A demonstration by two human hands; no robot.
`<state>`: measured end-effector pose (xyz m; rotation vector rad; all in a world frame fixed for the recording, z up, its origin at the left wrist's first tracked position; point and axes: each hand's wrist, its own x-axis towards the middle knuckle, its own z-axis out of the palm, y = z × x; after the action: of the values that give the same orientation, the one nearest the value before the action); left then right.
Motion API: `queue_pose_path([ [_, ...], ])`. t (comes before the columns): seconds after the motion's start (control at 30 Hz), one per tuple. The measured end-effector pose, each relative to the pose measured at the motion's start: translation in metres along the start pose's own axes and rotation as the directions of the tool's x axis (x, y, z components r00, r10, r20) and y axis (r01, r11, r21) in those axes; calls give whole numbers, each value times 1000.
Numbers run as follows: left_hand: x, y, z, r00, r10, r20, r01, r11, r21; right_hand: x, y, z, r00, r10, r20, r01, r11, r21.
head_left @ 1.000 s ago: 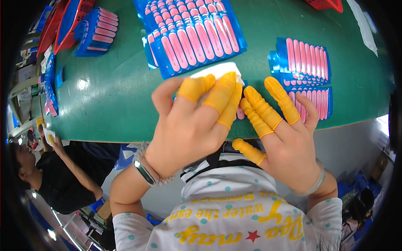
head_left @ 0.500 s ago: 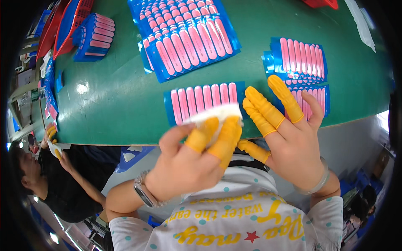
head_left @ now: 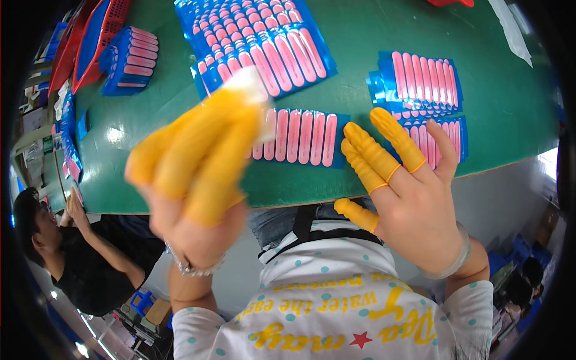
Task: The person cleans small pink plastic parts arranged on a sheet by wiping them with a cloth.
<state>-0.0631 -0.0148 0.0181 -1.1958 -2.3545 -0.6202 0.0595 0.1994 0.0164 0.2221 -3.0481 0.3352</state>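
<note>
"Where is the blue sheet of pink strips [head_left: 303,138]?"

"Flat on the green table [head_left: 120,174], near the person's edge, its left end partly hidden."

"And the hands?"

"The left hand [head_left: 198,180], blurred, pinches a white cloth [head_left: 249,83] over that end. The right hand [head_left: 414,201] is released, fingers spread beside the sheet's right edge; contact is impossible to tell."

"Around them?"

"A larger pile of similar sheets [head_left: 276,63] lies beyond; a red basket [head_left: 115,27] stands far left."
</note>
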Motion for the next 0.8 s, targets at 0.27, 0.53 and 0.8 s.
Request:
queue_pose_path([
  [0.27, -81, -39, -7, 900, -305, -312, 350, 931, 99, 11, 12, 0, 1000, -22, 4, 21, 996, 84],
  [0.53, -78, -38, -3, 916, -276, -291, 343, 916, 210, 13, 7, -4, 998, -60, 25, 58, 995, 77],
  [0.8, -76, -37, -7, 921, -306, -242, 355, 914, 195, 1, 13, -1, 979, -199, 50, 194, 977, 89],
])
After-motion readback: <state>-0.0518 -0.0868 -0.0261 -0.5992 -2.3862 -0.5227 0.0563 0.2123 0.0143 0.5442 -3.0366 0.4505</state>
